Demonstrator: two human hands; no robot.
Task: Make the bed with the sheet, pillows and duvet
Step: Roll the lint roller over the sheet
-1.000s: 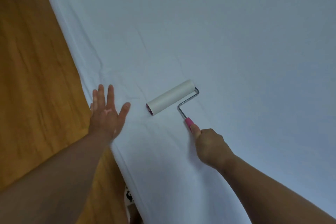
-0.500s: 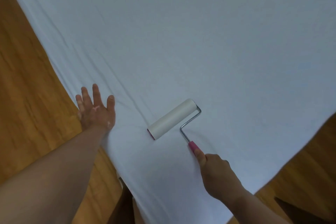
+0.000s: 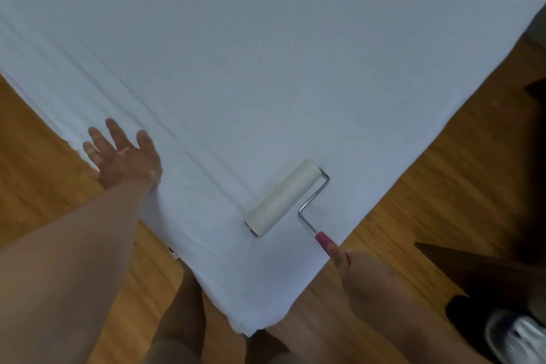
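Note:
A pale blue-white sheet (image 3: 266, 68) covers the bed, with long creases running along its left edge toward the near corner. A lint roller (image 3: 283, 198) with a white roll, a wire frame and a pink handle lies on the sheet close to that corner. My right hand (image 3: 363, 272) grips the pink handle at the bed's right edge. My left hand (image 3: 124, 156) rests flat, fingers spread, on the sheet at the left edge. No pillows or duvet are in view.
Wooden floor (image 3: 443, 201) lies on both sides of the bed corner. My legs (image 3: 189, 319) stand at the corner. A shoe (image 3: 514, 337) and a dark object (image 3: 484, 272) sit on the floor at the lower right.
The roller has been drawn back toward the near corner by my right hand. My left hand has slid left along the sheet's edge. The view has swung to show the corner.

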